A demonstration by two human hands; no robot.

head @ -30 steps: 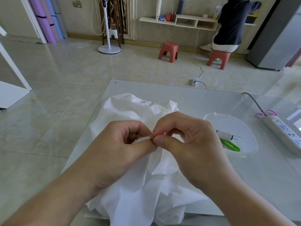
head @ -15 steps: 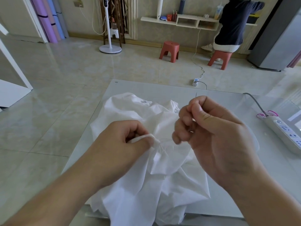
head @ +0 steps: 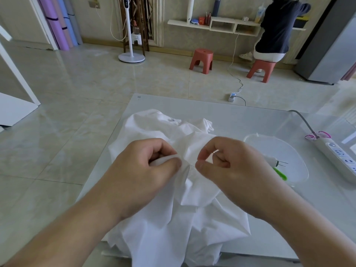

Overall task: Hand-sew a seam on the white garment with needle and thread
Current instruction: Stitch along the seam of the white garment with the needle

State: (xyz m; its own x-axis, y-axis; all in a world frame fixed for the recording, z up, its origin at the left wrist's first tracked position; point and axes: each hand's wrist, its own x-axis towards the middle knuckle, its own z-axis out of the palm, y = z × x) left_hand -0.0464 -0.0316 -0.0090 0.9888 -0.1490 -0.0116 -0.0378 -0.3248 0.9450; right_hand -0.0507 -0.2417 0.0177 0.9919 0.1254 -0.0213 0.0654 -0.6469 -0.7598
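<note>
Here, from above, you see both of your bare hands meeting over a crumpled white garment (head: 169,218) heaped on a pale table (head: 240,120); the cloth covers the table's near left part and spills over the near edge toward you. Your left hand (head: 142,170) has its fingers curled, with thumb and forefinger pinching a small raised fold of the fabric, most likely to keep the seam line taut and lifted off the pile so a stitch can pass through it. Your right hand (head: 231,164) sits just beside that fold, fingers curled and thumb close to forefinger; a thin glint between them looks like the needle (head: 215,151), though it is too fine to be sure, and the thread cannot be made out. The two hands are near one another but not touching, with a narrow gap of cloth between them.

To the right, well apart from the garment's fold, a clear shallow dish (head: 292,151) holds a small white item with pins and something green (head: 280,173); your right wrist partly covers its near side, so an outward pull of the thread could brush its rim. Farther right, a white power strip (head: 339,160) lies along the table's edge with its cable running back. The far half of the table is bare, giving room to draw the thread up and away; the left edge drops straight to tiled floor.
</note>
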